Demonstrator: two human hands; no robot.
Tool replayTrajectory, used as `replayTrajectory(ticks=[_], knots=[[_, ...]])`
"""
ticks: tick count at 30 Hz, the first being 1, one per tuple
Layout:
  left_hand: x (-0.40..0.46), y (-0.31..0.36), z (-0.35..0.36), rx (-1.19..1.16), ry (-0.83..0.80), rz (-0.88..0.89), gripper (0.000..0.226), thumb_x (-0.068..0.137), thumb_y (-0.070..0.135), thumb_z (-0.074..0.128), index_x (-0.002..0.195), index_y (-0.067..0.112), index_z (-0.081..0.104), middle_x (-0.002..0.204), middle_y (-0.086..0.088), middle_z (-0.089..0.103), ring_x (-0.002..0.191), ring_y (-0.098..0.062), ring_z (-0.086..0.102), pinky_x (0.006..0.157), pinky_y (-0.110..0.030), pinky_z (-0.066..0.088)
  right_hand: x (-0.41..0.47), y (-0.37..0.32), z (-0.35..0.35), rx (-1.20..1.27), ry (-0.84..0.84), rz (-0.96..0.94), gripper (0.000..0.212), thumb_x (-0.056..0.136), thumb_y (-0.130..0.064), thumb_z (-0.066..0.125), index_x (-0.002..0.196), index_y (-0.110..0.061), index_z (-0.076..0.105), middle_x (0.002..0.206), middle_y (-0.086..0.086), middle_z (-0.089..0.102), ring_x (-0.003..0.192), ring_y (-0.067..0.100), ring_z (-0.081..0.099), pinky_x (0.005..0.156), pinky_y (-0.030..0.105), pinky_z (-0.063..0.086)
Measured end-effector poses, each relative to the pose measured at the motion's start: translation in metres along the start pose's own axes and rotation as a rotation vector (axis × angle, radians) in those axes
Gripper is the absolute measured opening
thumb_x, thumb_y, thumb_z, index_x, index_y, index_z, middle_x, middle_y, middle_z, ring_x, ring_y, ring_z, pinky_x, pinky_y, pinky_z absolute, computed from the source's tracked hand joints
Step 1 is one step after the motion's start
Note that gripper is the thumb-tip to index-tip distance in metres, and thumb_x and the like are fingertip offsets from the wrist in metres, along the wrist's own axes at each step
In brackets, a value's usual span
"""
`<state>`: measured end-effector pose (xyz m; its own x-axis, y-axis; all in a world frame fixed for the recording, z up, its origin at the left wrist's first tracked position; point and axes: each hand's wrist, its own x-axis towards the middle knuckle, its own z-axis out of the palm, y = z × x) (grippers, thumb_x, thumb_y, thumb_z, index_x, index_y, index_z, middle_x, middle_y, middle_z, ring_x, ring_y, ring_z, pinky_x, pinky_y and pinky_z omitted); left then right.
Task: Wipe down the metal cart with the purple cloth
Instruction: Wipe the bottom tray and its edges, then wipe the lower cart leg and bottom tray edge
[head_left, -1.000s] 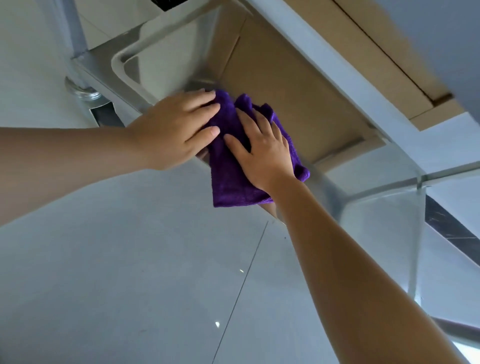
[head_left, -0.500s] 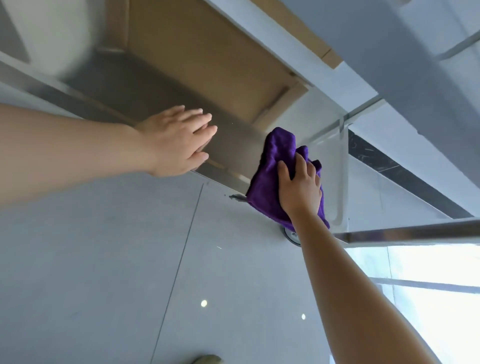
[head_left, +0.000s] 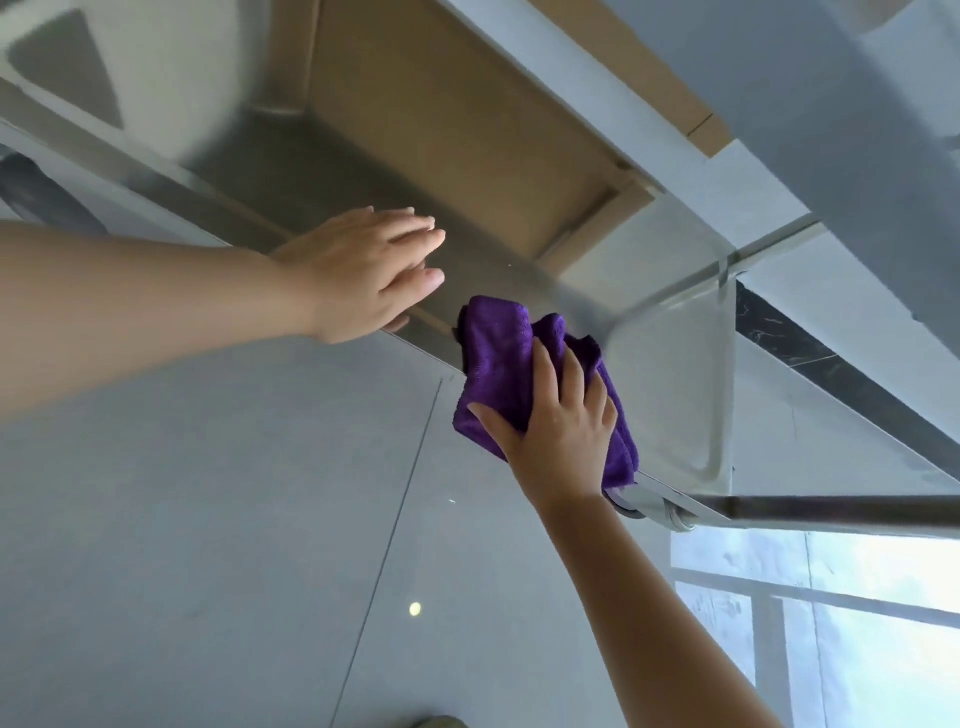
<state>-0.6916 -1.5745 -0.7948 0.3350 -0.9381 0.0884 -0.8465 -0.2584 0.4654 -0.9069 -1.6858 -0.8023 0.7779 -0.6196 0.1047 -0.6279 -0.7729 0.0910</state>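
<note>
Head view, tilted and wide-angled, looks down over the edge of the metal cart (head_left: 322, 171), whose lowest shelf runs as a brushed-steel band from upper left to lower right. At the left, the left hand (head_left: 363, 275) lies flat on the shelf's near rim, fingers straight and together, holding nothing; it seems to steady the cart. Just right of it and a little lower, the purple cloth (head_left: 498, 353) is bunched over the same rim, with the right hand (head_left: 561, 421) spread on top, fingers straight and pressing it against the metal. Right of that hand the shelf ends at a corner, where a pale upright post (head_left: 722, 374) and a round bar (head_left: 831, 506) meet.

As a judgement, the wiping is mid-course: the cloth sits near the right-hand end of this rim, so that short stretch to the corner, the post and the bar look left to do. Whether the steel under and left of the left hand is already clean cannot be told; no streaks or dirt show.

A brown board (head_left: 467, 130) beyond the left hand is partly covered by a pale beam. The upper shelves and wheels are out of frame. The far-left cart end is blurred, and the right thumb's hold beneath the cloth is hidden.
</note>
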Motion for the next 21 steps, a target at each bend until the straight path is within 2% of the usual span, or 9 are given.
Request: replayTrajectory(ticks=[4,6,11,14,15,17,19,21], knots=[[-0.021,-0.033,-0.021,-0.094,0.066,-0.051,0.087,0.079,0.059,0.006,0.142,0.007,0.035,0.150,-0.008,0.033,0.141,-0.019,0.023,0.112,-0.029,0.012,0.029,-0.050,-0.004,-0.027,0.031,-0.155,0.075,0.077,-0.069,0.040,0.126,-0.014,0.052,0.118,0.018,0.062,0.100,0.046,0.060,0.079,0.051,0.051],[-0.032,-0.054,-0.032,-0.104,0.105,-0.066,0.083,0.083,0.056,0.009,0.141,0.005,0.036,0.148,-0.010,0.035,0.140,-0.021,0.025,0.113,-0.031,0.013,0.045,-0.084,-0.005,-0.046,0.055,-0.225,0.074,0.077,-0.068,0.042,0.127,-0.014,0.051,0.119,0.018,0.061,0.100,0.045,0.060,0.078,0.050,0.051],[-0.066,-0.103,-0.054,-0.148,0.195,-0.203,0.078,0.086,0.052,0.014,0.141,0.002,0.035,0.147,-0.011,0.036,0.140,-0.021,0.026,0.111,-0.023,0.013,0.081,-0.177,-0.007,-0.061,0.104,-0.343,0.080,0.071,-0.065,0.065,0.131,-0.014,0.053,0.123,0.017,0.060,0.104,0.045,0.059,0.079,0.050,0.051],[-0.094,-0.124,-0.062,-0.155,0.243,-0.222,0.073,0.090,0.047,0.017,0.141,-0.002,0.034,0.146,-0.015,0.036,0.138,-0.023,0.028,0.111,-0.024,0.015,0.102,-0.227,-0.006,-0.075,0.094,-0.423,0.079,0.079,-0.064,0.058,0.140,-0.016,0.042,0.135,0.015,0.051,0.116,0.044,0.052,0.089,0.051,0.046],[-0.101,-0.131,-0.066,-0.165,0.266,-0.235,0.071,0.091,0.045,0.018,0.141,-0.003,0.033,0.146,-0.016,0.035,0.138,-0.023,0.028,0.112,-0.025,0.016,0.108,-0.241,-0.006,-0.059,0.101,-0.432,0.078,0.078,-0.063,0.059,0.139,-0.015,0.044,0.133,0.016,0.052,0.114,0.044,0.053,0.088,0.051,0.047],[-0.114,-0.145,-0.074,-0.198,0.319,-0.269,0.069,0.092,0.043,0.020,0.141,-0.003,0.033,0.147,-0.016,0.034,0.139,-0.023,0.026,0.112,-0.022,0.014,0.116,-0.266,-0.008,-0.013,0.112,-0.445,0.074,0.076,-0.059,0.064,0.133,-0.014,0.050,0.127,0.016,0.057,0.108,0.043,0.057,0.084,0.052,0.050],[-0.127,-0.158,-0.080,-0.245,0.373,-0.289,0.065,0.093,0.041,0.022,0.140,-0.003,0.034,0.146,-0.015,0.034,0.137,-0.018,0.026,0.110,-0.012,0.011,0.124,-0.283,-0.012,0.091,0.082,-0.482,0.064,0.083,-0.050,0.062,0.135,-0.016,0.048,0.130,0.012,0.055,0.113,0.040,0.053,0.090,0.051,0.044],[-0.141,-0.168,-0.085,-0.274,0.443,-0.287,0.060,0.094,0.036,0.027,0.140,-0.002,0.035,0.144,-0.014,0.037,0.132,-0.014,0.029,0.108,-0.007,0.014,0.134,-0.296,-0.021,0.347,-0.018,-0.487,0.048,0.089,-0.036,0.059,0.134,-0.020,0.049,0.131,0.003,0.053,0.119,0.031,0.046,0.098,0.044,0.036]])
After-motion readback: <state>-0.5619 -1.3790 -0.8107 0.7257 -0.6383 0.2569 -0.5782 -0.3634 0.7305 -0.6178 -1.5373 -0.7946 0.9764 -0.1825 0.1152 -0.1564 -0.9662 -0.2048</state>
